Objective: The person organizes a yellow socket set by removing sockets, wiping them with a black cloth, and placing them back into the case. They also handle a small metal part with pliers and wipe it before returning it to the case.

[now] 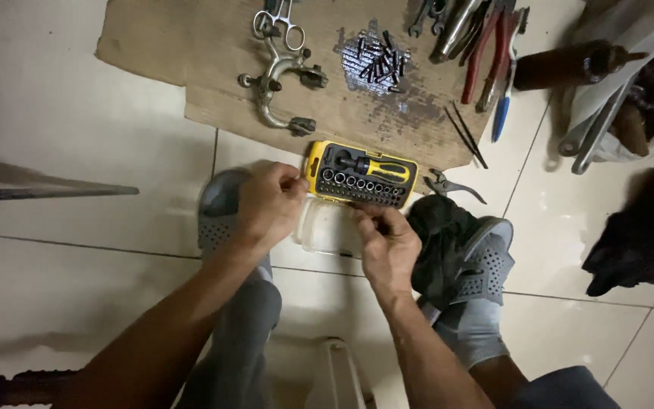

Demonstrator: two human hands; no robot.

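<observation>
Left hand [270, 203] pinches the left end of a yellow socket-and-bit set case [360, 175] on the tiled floor [77, 113]; right hand [387, 244] touches its clear lid [327, 227]. Cardboard [213, 45] beyond holds a brake caliper [278, 79].

Dim overhead light, soft shadows, tile glare, edges warped.

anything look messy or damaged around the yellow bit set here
Yes. The brown cardboard sheet under the tools is ragged at its edges and carries a dark stain beneath the loose heap of small black bits. A dark crumpled cloth lies on the white floor tiles. The yellow screwdriver bit case itself looks orderly.
</observation>
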